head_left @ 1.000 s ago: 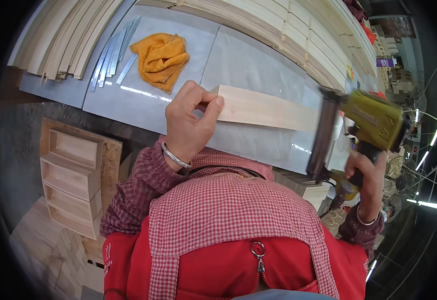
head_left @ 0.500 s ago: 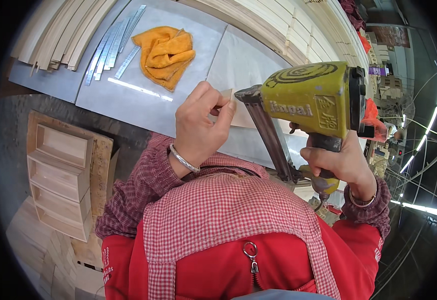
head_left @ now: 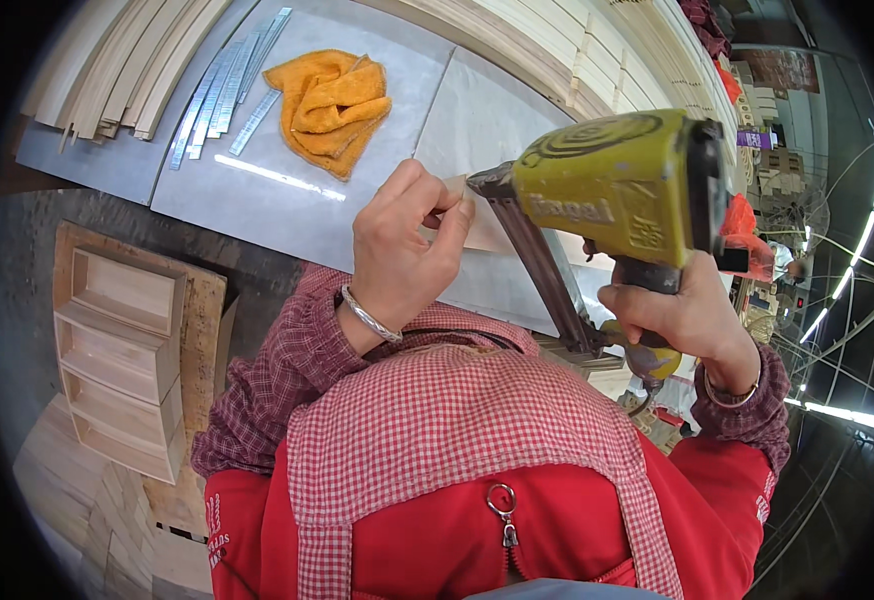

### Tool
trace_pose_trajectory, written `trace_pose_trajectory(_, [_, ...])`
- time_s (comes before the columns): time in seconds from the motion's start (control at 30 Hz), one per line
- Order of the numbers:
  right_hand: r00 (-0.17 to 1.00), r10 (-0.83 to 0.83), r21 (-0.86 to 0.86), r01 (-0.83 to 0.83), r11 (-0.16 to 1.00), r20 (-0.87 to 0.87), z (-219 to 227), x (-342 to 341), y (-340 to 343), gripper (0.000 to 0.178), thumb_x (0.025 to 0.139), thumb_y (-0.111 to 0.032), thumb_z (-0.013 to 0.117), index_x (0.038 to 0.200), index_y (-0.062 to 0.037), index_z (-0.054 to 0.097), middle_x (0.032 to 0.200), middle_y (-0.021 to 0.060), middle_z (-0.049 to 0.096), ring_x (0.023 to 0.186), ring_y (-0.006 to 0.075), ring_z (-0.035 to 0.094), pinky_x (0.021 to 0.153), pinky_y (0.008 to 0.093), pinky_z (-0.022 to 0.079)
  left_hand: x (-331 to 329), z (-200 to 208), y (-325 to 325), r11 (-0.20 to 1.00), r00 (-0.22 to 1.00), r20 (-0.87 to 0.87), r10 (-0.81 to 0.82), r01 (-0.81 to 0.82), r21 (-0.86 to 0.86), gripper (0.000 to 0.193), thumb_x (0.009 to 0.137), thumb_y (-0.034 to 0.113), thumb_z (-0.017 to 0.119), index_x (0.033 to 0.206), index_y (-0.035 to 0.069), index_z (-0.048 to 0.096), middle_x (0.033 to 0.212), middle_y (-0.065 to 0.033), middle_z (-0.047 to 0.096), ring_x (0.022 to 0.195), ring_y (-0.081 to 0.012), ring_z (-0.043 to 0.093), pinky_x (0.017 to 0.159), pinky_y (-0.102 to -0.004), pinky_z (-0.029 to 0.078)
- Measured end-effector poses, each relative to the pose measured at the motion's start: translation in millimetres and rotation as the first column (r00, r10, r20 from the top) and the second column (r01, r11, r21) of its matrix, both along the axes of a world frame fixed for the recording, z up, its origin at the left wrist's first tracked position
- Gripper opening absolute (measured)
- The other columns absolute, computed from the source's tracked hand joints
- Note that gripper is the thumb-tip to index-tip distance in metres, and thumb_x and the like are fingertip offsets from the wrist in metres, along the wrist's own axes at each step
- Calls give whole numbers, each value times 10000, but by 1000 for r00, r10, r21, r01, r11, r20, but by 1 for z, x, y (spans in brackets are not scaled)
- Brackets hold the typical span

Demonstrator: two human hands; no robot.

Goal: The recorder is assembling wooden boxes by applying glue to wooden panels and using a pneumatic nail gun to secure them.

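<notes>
My right hand (head_left: 679,308) is wrapped round the black grip of a yellow-green nail gun (head_left: 607,185) with a long dark magazine slanting down toward me. The gun's dark nose meets the edge of a thin pale wooden board (head_left: 484,228), right beside my left fingertips. My left hand (head_left: 407,228) is closed in a pinch on that board, thumb against the curled forefinger. Much of the board is hidden behind the gun and my hand. Whether the nose touches the wood or stops just short of it, I cannot tell.
An orange cloth (head_left: 332,112) and several strips of silvery nails (head_left: 225,95) lie on the grey worktable (head_left: 222,205). Long wooden slats (head_left: 122,70) are stacked at far left. Open wooden boxes (head_left: 117,355) stand on a board at left. More wood (head_left: 557,45) lines the back.
The nail gun's body has tipped up and slightly left, its nose staying near my left fingertips. My right wrist has shifted slightly right. The left hand is nearly still.
</notes>
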State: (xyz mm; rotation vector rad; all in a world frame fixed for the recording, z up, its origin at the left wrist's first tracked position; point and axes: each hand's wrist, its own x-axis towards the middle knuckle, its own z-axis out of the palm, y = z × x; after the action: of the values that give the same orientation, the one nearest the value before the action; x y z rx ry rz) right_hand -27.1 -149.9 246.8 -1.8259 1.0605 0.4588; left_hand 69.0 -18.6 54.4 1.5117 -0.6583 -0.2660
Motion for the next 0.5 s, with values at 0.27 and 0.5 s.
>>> trace_pose_trajectory(0.27, [993,-47,-57,41,998,-109,12,-18,6,364,677,-21,668,1020,-11,548,715,58,602,580,147,551,526,261,440,4,-5,-2,1000,992,-129,-19,17,-13,160,725,-3,659,639,31,529,661,-6,474,513,-99,413,482,-213,387])
trace_pose_trajectory(0.5, [987,153,-51,-155,987,-47,3,-37,12,323,659,-46,691,963,-22,586,822,71,612,703,191,552,629,293,452,12,-8,-1,992,956,-267,-118,103,-70,155,724,17,672,628,23,551,661,-3,498,514,-85,417,483,-203,382])
